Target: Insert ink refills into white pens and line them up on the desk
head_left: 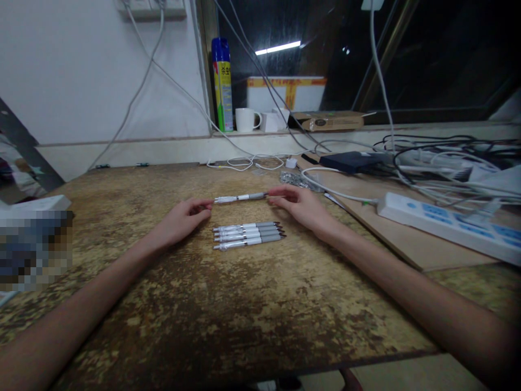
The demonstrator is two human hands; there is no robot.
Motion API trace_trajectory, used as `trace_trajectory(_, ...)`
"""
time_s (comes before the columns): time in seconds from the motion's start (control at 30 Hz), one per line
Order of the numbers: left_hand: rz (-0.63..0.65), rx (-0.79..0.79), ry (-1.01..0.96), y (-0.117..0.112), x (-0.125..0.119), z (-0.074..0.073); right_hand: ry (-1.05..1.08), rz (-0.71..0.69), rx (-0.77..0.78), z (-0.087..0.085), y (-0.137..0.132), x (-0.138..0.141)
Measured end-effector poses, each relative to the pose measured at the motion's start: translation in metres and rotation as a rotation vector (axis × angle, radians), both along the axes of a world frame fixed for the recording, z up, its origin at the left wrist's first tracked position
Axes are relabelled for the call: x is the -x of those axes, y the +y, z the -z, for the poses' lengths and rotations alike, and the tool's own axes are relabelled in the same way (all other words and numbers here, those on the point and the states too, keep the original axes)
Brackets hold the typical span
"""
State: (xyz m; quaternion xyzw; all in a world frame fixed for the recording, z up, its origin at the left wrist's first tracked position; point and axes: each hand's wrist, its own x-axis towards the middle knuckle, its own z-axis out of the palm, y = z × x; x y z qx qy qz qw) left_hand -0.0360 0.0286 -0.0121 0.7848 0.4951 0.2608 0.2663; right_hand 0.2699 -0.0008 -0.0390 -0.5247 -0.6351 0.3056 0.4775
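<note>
A white pen with a grey grip point(244, 197) is level, stretched between my two hands. At its left, push-button end are the pinched fingertips of my left hand point(183, 220). The thumb and forefinger of my right hand point(299, 205) close on its dark tip at the other end. Just nearer to me, several pens of the same kind point(248, 234) lie side by side in a row on the worn wooden table point(195, 315). Their tips point right, and clear wrapping seems to cover their left halves.
Right of my right hand are a brown board point(391, 244), a white power strip point(439, 222), a dark flat box point(352, 161) and tangled cables. A clear plastic wrapper point(295, 178) lies behind that hand. On the sill stand a spray can point(222, 87) and a white mug point(246, 120).
</note>
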Motion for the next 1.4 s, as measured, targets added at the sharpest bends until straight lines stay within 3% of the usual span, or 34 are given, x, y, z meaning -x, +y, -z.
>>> trace_trajectory(0.2, 0.010, 0.178, -0.212, -0.011, -0.013, -0.004, 0.286, 0.144, 0.038, -0.003, -0.003, 0.004)
trace_trajectory(0.33, 0.031, 0.274, -0.399, -0.010, -0.015, 0.000, 0.495, 0.056, 0.098, -0.004, -0.003, 0.004)
trace_trajectory(0.43, 0.055, 0.203, -0.392, -0.011, -0.015, 0.000, 0.603, -0.034, 0.131, -0.007, -0.006, 0.009)
trace_trajectory(0.57, 0.152, -0.076, -0.141, -0.020, -0.019, -0.005, 0.615, -0.147, 0.178, -0.010, -0.013, 0.022)
trace_trajectory(0.63, 0.198, -0.190, -0.065, -0.025, -0.021, -0.008, 0.546, -0.187, 0.187, -0.011, -0.016, 0.027)
trace_trajectory(0.7, 0.220, -0.254, -0.024, -0.028, -0.022, -0.010, 0.336, -0.204, 0.126, -0.013, -0.020, 0.029)
trace_trajectory(0.83, 0.213, -0.298, 0.039, -0.030, -0.022, -0.010, -0.238, -0.206, -0.213, -0.018, -0.028, 0.027)
trace_trajectory(0.93, 0.213, -0.311, 0.058, -0.032, -0.023, -0.011, -0.503, -0.231, -0.377, -0.020, -0.031, 0.025)
trace_trajectory(1.2, 0.234, -0.373, 0.146, -0.040, -0.027, -0.016, -0.661, -0.213, -0.423, -0.020, -0.034, 0.030)
trace_trajectory(1.4, 0.258, -0.527, 0.294, -0.045, -0.029, -0.017, -0.722, -0.200, -0.393, -0.020, -0.037, 0.033)
